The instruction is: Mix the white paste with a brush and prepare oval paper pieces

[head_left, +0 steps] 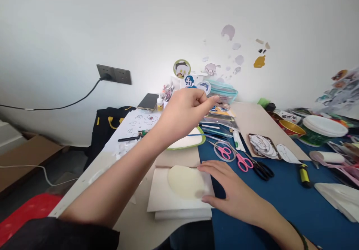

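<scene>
My left hand [188,109] is raised above the far part of the table. Its fingers are curled against the thumb, and whatever they may hold is hidden. Below it lies a green-rimmed white piece [183,142], partly covered by my wrist. Close to me, a pale yellow rounded cut-out [186,182] rests on a white paper sheet [159,199] with more folded paper beneath. My right hand [232,190] is at the sheet's right edge, thumb and fingers apart, fingertips touching the paper.
Pink scissors [244,162], black-handled scissors [263,170] and a tray of paper cut-outs [263,147] lie to the right. A green-and-white tub [322,130] stands farther right. A phone [148,102] and small glue bottle [159,104] sit at the back left.
</scene>
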`<state>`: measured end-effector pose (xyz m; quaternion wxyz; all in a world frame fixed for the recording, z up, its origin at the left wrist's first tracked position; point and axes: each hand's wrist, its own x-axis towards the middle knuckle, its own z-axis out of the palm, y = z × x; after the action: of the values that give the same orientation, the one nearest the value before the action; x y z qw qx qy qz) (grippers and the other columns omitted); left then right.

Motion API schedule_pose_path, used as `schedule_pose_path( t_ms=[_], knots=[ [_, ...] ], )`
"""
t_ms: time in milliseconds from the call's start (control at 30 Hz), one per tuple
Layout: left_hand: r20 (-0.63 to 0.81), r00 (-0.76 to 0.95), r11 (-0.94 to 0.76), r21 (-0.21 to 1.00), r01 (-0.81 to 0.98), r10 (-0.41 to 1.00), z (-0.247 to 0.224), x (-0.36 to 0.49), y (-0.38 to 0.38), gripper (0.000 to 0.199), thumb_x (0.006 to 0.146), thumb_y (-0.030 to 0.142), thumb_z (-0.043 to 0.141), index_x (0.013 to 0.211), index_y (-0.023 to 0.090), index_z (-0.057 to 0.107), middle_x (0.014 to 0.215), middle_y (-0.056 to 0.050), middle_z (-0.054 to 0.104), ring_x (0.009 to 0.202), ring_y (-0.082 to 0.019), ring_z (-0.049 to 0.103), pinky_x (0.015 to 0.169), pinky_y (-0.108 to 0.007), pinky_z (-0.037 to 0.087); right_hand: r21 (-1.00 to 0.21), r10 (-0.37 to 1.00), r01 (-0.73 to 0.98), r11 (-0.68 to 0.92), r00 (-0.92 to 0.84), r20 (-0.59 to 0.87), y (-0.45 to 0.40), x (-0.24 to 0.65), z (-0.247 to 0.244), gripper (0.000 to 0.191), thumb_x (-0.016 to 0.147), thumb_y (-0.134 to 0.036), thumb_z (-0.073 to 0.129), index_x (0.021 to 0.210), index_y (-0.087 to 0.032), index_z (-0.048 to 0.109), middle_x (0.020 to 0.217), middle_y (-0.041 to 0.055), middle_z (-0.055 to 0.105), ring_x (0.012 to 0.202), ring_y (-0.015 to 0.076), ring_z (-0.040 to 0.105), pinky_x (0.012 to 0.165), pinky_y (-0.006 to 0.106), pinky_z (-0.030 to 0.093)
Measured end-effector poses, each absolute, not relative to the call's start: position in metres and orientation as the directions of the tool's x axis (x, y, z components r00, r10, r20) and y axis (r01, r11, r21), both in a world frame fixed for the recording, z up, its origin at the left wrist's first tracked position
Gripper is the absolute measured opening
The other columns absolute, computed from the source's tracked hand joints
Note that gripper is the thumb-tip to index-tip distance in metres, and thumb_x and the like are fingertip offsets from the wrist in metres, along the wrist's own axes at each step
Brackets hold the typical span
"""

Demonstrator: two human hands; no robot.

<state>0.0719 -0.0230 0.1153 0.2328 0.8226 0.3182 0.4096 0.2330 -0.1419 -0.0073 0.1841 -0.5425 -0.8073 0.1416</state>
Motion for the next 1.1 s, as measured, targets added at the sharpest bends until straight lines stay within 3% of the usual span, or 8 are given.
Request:
schedule_pose_path(
  t_ms=[200, 367, 633, 833, 1000, 1100],
  knots=[
    [0.56, 0.45, -0.707, 0.647, 0.286, 0.695, 0.116, 0.07, -0.021, 0.036, 0.086, 0.033, 0.047, 0.053, 0.019, 0.042, 0.048, 0.006, 0.035, 0.048, -0.008, 0.034, 0.052, -0.023, 0.029, -0.34, 0.945, 0.887, 0.311, -0.252, 0.206, -0.135, 0.202, -0.008, 0.059, 0.066, -0.045, 0.069, 0.119, -0.024, 0.053, 0.117, 0.0059, 0.057, 0.109, 0.0267, 0.047, 0.095, 0.044, 0.036],
    [0.572, 0.431, -0.704, 0.656, 0.27, 0.698, 0.117, 0.067, -0.02, 0.036, 0.085, 0.03, 0.048, 0.051, 0.019, 0.04, 0.049, 0.006, 0.034, 0.048, -0.008, 0.031, 0.051, -0.023, 0.028, -0.285, 0.95, 0.923, 0.259, -0.191, 0.246, -0.143, 0.192, -0.015, 0.051, 0.07, -0.044, 0.065, 0.115, -0.022, 0.055, 0.109, 0.0068, 0.06, 0.1, 0.0273, 0.051, 0.088, 0.044, 0.036],
    [0.579, 0.435, -0.713, 0.649, 0.266, 0.69, 0.117, 0.066, -0.019, 0.035, 0.084, 0.029, 0.048, 0.051, 0.019, 0.04, 0.048, 0.005, 0.035, 0.049, -0.008, 0.033, 0.051, -0.024, 0.027, -0.271, 0.924, 0.911, 0.31, -0.223, 0.309, -0.147, 0.187, -0.021, 0.049, 0.072, -0.037, 0.064, 0.117, -0.021, 0.051, 0.109, 0.0048, 0.062, 0.096, 0.0253, 0.053, 0.085, 0.042, 0.035],
    [0.566, 0.447, -0.705, 0.663, 0.252, 0.692, 0.116, 0.067, -0.02, 0.028, 0.084, 0.034, 0.048, 0.06, 0.02, 0.046, 0.049, 0.005, 0.046, 0.048, -0.009, 0.039, 0.051, -0.024, 0.029, -0.246, 0.842, 0.903, 0.353, -0.192, 0.504, -0.151, 0.193, -0.021, 0.055, 0.07, -0.031, 0.066, 0.119, -0.017, 0.045, 0.108, 0.0082, 0.061, 0.095, 0.0252, 0.054, 0.082, 0.041, 0.039],
    [0.492, 0.454, -0.615, 0.77, 0.171, 0.743, 0.109, 0.072, -0.01, 0.019, 0.083, 0.038, 0.051, 0.077, 0.02, 0.055, 0.068, 0.001, 0.061, 0.063, -0.013, 0.056, 0.062, -0.026, 0.039, -0.272, 0.753, 0.927, 0.257, -0.016, 0.658, -0.152, 0.209, -0.013, 0.061, 0.069, -0.034, 0.068, 0.121, -0.016, 0.042, 0.11, 0.011, 0.058, 0.101, 0.0266, 0.052, 0.087, 0.043, 0.042],
    [0.305, 0.544, -0.403, 0.913, 0.067, 0.782, 0.099, 0.083, -0.003, 0.03, 0.08, 0.048, 0.053, 0.079, 0.019, 0.06, 0.085, -0.004, 0.066, 0.084, -0.019, 0.06, 0.076, -0.03, 0.042, -0.288, 0.687, 0.932, 0.221, 0.061, 0.724, -0.15, 0.217, -0.003, 0.059, 0.069, -0.032, 0.067, 0.12, -0.017, 0.042, 0.11, 0.0106, 0.057, 0.101, 0.0261, 0.052, 0.087, 0.043, 0.043]
  ],
)
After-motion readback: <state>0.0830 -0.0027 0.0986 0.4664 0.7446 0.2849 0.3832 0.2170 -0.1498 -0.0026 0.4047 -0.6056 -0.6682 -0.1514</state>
